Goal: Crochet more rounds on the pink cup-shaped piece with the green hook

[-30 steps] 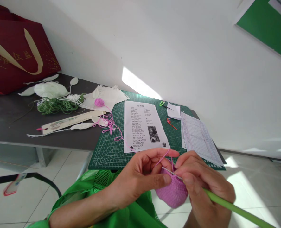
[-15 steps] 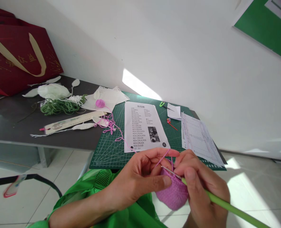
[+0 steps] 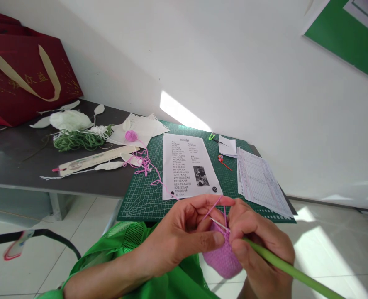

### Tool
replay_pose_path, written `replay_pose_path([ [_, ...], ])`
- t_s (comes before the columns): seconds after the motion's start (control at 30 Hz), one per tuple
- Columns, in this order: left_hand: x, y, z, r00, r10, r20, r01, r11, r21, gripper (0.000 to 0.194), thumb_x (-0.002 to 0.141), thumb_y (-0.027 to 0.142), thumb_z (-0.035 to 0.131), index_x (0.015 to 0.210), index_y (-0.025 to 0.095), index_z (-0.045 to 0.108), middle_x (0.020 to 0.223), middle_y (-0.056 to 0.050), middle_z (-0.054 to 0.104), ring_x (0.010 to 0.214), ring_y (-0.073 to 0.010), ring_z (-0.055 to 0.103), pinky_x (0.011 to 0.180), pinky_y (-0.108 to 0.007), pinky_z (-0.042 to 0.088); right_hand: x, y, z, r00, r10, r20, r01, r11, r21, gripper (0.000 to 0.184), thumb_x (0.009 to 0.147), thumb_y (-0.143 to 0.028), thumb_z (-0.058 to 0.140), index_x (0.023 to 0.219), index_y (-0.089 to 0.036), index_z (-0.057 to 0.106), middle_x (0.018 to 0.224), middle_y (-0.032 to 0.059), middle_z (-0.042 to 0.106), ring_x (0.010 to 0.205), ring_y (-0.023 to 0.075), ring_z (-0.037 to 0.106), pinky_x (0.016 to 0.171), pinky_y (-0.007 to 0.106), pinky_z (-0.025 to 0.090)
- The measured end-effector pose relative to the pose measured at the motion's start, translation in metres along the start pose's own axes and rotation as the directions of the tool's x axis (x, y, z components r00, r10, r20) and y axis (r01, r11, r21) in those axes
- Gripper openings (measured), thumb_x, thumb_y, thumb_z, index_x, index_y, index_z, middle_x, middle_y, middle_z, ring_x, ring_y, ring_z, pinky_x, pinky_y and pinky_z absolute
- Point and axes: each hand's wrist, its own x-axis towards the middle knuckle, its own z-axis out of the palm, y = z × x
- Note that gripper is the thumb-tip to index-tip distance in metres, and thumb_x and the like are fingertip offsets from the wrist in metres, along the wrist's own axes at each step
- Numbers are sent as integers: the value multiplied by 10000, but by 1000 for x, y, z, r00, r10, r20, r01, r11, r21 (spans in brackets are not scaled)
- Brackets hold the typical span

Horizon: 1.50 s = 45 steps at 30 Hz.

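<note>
L hand (image 3: 182, 237): grip clamped on rounded pink crocheted piece (image 3: 223, 262) btwn hands; thin pink yarn (image 3: 213, 206) runs over L index, prob. for tension. R hand (image 3: 266, 230): grip clamped on green-handled metal hook (image 3: 283, 266), prob. steering tip.

- Our left hand (image 3: 191, 226) pinches, its thumb (image 3: 211, 240) laid along the grip, index finger (image 3: 213, 199) stretched above.
- Our right hand (image 3: 260, 238) curls just beside it, fingers bent.
- Our bare left forearm (image 3: 118, 270) slants down and away from the grip.

One hook (image 3: 283, 266), one crochet piece (image 3: 223, 259), one pink ball (image 3: 131, 136), one bag (image 3: 31, 62), one mat (image 3: 140, 205)
</note>
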Motion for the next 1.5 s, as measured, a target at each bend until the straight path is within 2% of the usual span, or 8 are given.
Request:
replay_pose_path([
  [0.17, 0, 0, 0, 1000, 3, 15, -3, 1000, -27, 427, 768, 191, 790, 1183, 230, 694, 855, -9, 626, 719, -70, 537, 710, -177, 405, 0, -3, 7, 988, 30, -150, -45, 995, -94, 168, 904, -172, 532, 739, -193, 556, 625, -32, 488, 585, 90, 475, 511, 235, 363],
  [0.4, 0, 2, 2, 999, 44, -7, -45, 999, -28, 407, 783, 168, 771, 1180, 215, 697, 778, 18, 575, 655, -51, 478, 652, -163, 378, 1, -5, 5, 988, -67, -141, 26, 960, -278, 170, 852, -91, 559, 709, -183, 561, 612, -20, 512, 578, 103, 474, 520, 255, 378],
  [0.53, 0, 3, 2, 999, 41, -8, -41, 999, -22, 397, 776, 168, 775, 1163, 208, 695, 782, 20, 567, 661, -56, 479, 645, -170, 378, 1, -7, 7, 981, -111, -160, 71, 968, -241, 206, 881, -69, 490, 740, -174, 598, 616, -12, 534, 580, 106, 491, 536, 275, 378],
  [0.87, -1, 2, -3, 1000, -2, -4, 2, 996, 89, 412, 801, 240, 759, 1204, 238, 674, 891, -10, 590, 737, -97, 499, 686, -219, 376, 1, -10, 12, 963, -46, -264, -5, 982, -189, 271, 915, -128, 474, 669, -170, 580, 560, -15, 477, 559, 106, 432, 510, 282, 296],
  [1.03, 0, 4, -3, 1000, -11, 19, 11, 1000, 29, 401, 790, 206, 764, 1184, 213, 692, 835, 2, 587, 714, -75, 508, 676, -181, 382, 1, -13, 5, 979, 21, -202, -53, 986, -156, 267, 923, -164, 486, 669, -175, 567, 562, -16, 477, 566, 102, 426, 497, 275, 278],
  [1.23, 2, 5, -2, 999, -39, -2, 39, 998, -42, 397, 748, 162, 785, 1138, 180, 715, 831, -2, 608, 722, -73, 547, 676, -167, 402, 8, -17, -14, 1000, 16, 12, -14, 985, -173, 203, 913, -164, 490, 758, -187, 618, 616, -18, 549, 585, 103, 508, 514, 259, 374],
  [1.37, 3, 7, 0, 999, -49, -14, 48, 997, -55, 389, 740, 156, 787, 1123, 184, 721, 818, -2, 615, 717, -82, 555, 665, -177, 410, 15, -21, -27, 985, 5, 173, 30, 980, -196, 181, 911, -158, 488, 821, -201, 639, 649, -12, 597, 602, 115, 545, 534, 260, 430],
  [1.5, 2, 8, 1, 999, -46, -3, 46, 997, -56, 376, 748, 145, 779, 1118, 182, 725, 819, -5, 615, 715, -77, 556, 654, -169, 402, 20, -25, -35, 965, 13, 264, 47, 975, -218, 173, 914, -162, 479, 865, -207, 638, 665, -1, 601, 610, 126, 557, 524, 264, 446],
])
